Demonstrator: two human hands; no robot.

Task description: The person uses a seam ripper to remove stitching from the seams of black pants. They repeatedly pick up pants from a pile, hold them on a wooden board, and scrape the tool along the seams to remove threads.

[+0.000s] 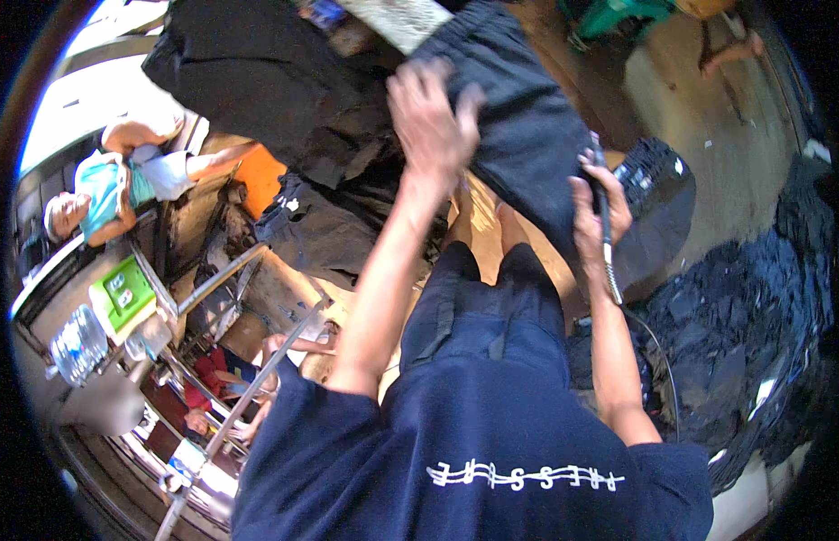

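Note:
Dark navy shorts (523,108) with a gathered waistband lie spread out before me, over a pale board (406,22). My left hand (433,122) is over their left side, fingers stretched apart and somewhat smeared by motion; whether it presses on the cloth I cannot tell. Closed around a slim black corded hand tool (604,203), my right hand (589,221) is at the right edge of the shorts. The tool points up and away, and its cable runs down past my right forearm. Its exact kind is unclear.
Black garments (266,81) are piled at left. Folded dark garments (654,176) lie at right, near a big heap of dark cloth (744,307). A metal rail (239,388) crosses the lower left. Several people, a green tray (122,298) and a water jug (79,345) are beyond.

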